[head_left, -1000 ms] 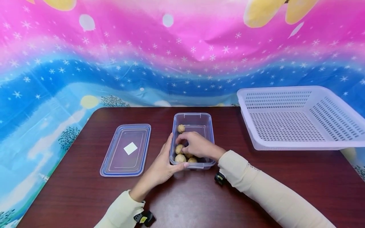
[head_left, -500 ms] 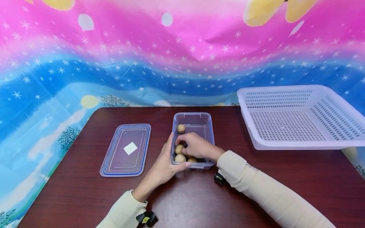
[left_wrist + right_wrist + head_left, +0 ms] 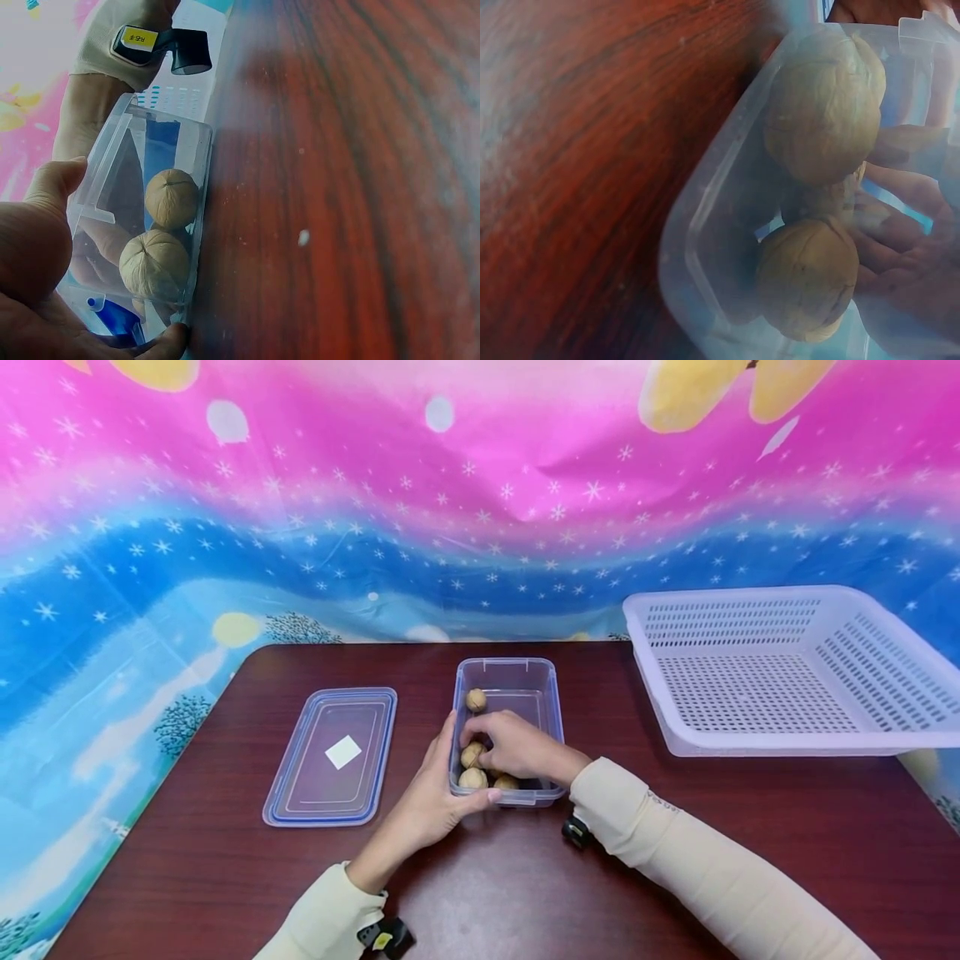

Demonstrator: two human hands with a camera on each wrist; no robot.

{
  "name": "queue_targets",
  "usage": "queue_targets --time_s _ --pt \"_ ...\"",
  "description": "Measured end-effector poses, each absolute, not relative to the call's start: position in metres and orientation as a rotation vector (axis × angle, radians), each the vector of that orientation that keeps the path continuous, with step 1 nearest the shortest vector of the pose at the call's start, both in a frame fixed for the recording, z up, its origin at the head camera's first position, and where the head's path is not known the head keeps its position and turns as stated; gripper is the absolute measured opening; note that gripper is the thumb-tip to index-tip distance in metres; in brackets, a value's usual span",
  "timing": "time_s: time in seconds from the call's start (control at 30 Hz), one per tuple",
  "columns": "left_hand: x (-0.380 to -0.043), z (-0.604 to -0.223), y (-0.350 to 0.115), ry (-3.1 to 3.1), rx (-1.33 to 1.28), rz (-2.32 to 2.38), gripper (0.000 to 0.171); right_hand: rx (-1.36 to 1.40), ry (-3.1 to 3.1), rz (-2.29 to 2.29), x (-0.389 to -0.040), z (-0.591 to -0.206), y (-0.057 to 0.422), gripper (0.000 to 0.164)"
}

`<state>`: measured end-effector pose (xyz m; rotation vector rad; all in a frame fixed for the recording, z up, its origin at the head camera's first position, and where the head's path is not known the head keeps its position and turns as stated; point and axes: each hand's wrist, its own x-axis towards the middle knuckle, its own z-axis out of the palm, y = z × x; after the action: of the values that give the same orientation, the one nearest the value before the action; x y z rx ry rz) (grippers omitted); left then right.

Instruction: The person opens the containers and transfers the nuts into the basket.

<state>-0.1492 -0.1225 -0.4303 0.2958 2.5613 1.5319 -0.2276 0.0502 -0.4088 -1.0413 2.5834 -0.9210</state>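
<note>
walnuts [image 3: 154,262] tan | tbl [image 3: 480,885] maroon | slvs [image 3: 705,860] crm | cloth [image 3: 480,502] pnk/blu, snowflakes

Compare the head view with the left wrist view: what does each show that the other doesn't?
Only the head view shows the white square label on the lid and the walnut near the far end of the clear box.

Only the left wrist view shows a small white fleck on the table.

Both show walnuts in the box, the left grip holding it and the right grip inside.
</note>
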Motion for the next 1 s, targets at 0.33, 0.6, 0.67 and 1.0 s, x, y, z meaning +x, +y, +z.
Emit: queue_targets --time_s 0.33,0.6,0.67,1.0 --pt "-0.149 -0.431 -0.122 2.556 0.298 1.547 0.122 -1.009 2.568 -1.014 -0.225 -0.407 0.054 0.021" --pt "-0.148 -0.431 -0.124 2.571 0.284 1.527 0.12 -0.93 2.575 -1.078 -0.226 -0.398 0.06 0.021" --pt "-0.148 -0.431 -0.124 2.573 0.29 1.527 0.12 -0.926 2.569 -1.101 -0.227 -0.395 0.063 0.022" --pt "-0.149 -0.43 -0.124 2.58 0.28 1.515 0.12 -0.869 2.56 -1.211 -0.225 -0.372 0.085 0.024"
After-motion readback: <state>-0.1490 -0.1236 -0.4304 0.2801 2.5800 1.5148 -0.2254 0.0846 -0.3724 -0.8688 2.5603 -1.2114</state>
